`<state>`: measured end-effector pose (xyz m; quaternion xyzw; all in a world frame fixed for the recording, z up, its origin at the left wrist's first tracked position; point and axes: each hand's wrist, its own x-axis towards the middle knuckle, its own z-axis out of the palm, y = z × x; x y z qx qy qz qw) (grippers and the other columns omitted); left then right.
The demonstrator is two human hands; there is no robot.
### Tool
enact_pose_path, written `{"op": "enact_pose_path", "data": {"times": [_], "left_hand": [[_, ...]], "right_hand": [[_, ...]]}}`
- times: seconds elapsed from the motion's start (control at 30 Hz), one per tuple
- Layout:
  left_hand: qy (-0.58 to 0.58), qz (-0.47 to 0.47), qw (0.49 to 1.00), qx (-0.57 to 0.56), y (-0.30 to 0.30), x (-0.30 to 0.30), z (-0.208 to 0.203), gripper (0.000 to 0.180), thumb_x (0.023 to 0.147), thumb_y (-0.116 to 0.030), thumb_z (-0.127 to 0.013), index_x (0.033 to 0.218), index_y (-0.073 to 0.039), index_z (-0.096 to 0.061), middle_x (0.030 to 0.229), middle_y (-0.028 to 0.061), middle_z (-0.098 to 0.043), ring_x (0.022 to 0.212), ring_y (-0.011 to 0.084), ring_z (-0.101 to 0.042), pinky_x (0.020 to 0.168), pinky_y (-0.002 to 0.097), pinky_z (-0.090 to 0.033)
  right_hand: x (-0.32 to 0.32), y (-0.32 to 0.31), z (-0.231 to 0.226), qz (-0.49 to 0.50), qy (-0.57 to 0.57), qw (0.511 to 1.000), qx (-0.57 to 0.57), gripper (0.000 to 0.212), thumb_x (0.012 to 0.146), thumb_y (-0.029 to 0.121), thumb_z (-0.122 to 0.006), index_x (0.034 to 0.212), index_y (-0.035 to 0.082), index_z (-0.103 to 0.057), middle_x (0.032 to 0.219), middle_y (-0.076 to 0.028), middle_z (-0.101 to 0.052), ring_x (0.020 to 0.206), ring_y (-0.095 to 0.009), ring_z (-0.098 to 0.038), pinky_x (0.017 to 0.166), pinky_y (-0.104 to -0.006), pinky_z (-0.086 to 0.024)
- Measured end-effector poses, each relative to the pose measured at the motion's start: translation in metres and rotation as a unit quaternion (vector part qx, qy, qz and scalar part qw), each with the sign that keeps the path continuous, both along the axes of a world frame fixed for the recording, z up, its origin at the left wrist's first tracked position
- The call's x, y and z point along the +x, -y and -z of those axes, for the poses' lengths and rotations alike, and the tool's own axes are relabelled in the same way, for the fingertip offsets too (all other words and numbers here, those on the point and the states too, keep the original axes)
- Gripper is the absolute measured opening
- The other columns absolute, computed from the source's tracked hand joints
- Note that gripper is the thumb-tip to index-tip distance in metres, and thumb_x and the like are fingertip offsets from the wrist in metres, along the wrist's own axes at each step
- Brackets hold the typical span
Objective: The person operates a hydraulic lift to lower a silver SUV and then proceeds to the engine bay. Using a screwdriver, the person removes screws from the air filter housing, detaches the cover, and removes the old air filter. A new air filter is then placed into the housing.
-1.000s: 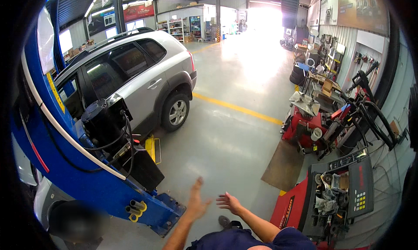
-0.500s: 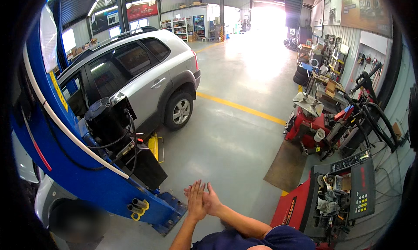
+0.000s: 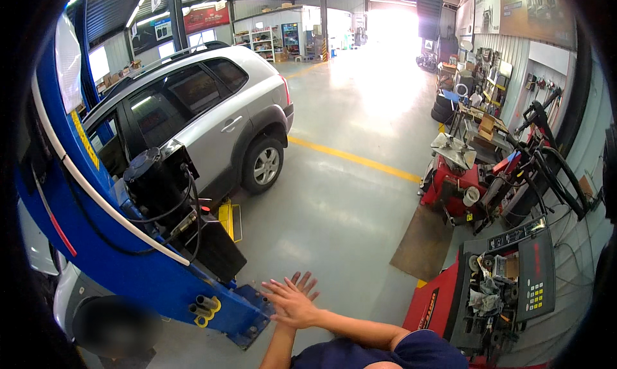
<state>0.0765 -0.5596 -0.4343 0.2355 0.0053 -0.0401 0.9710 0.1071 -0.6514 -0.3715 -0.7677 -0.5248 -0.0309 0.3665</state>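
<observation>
My right hand (image 3: 294, 307) lies across my left hand (image 3: 306, 285) in front of my body, palm side against it. The right hand's fingers are stretched toward the left and hold nothing. Fingertips of the left hand stick out beyond it, extended and apart; its palm is mostly hidden. No object shows in either hand. Just left of them stands the blue base plate (image 3: 249, 317) of a lift post. Two metal tubes (image 3: 204, 305) in yellow clips are fixed to this blue post (image 3: 122, 266).
A silver car (image 3: 225, 105) stands beyond the post, which carries a black motor unit (image 3: 151, 176). On the right are a red wheel balancer (image 3: 429, 305) with a cluttered top and a red tyre changer (image 3: 453, 183). A brown mat (image 3: 421, 244) lies before the changer.
My hands have rubbed past each other. The right hand has come over the left one, which was in front before, and its fingers have swung toward the left.
</observation>
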Motion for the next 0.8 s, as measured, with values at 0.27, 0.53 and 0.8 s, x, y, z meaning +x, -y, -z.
{"op": "enact_pose_path", "data": {"times": [0.27, 0.53, 0.8], "left_hand": [[-0.054, -0.011, 0.998, -0.026, 0.007, -0.016, -0.010, 0.097, 0.099, -0.079, -0.026, 0.165, -0.008, -0.019, 0.170, 0.0120, -0.023, 0.156, 0.0322, -0.023, 0.126, 0.0529, -0.019], [-0.030, -0.010, 0.999, 0.032, -0.004, -0.021, -0.028, 0.099, 0.098, -0.079, -0.027, 0.164, -0.006, -0.018, 0.170, 0.0119, -0.023, 0.156, 0.0322, -0.023, 0.127, 0.0502, -0.018], [0.086, 0.064, 0.993, -0.041, -0.010, -0.033, -0.107, 0.095, 0.094, -0.079, -0.043, 0.152, -0.003, -0.046, 0.156, 0.0202, -0.046, 0.145, 0.0366, -0.043, 0.122, 0.0565, -0.027]], "right_hand": [[-0.016, -0.003, 0.036, 0.023, -0.097, 0.994, 0.039, 0.073, 0.102, 0.045, -0.051, 0.163, 0.011, -0.029, 0.169, -0.015, -0.025, 0.157, -0.039, -0.019, 0.125, -0.0612, -0.011], [0.000, 0.010, 0.041, 0.107, -0.116, 0.987, 0.036, 0.070, 0.105, 0.041, -0.045, 0.165, 0.012, -0.022, 0.171, -0.015, -0.022, 0.158, -0.036, -0.016, 0.126, -0.0589, -0.006], [0.026, 0.040, 0.034, -0.004, -0.734, 0.591, 0.334, 0.083, 0.105, 0.069, -0.016, 0.165, 0.011, -0.024, 0.165, -0.014, -0.035, 0.153, -0.032, -0.031, 0.126, -0.0526, -0.019]]}}
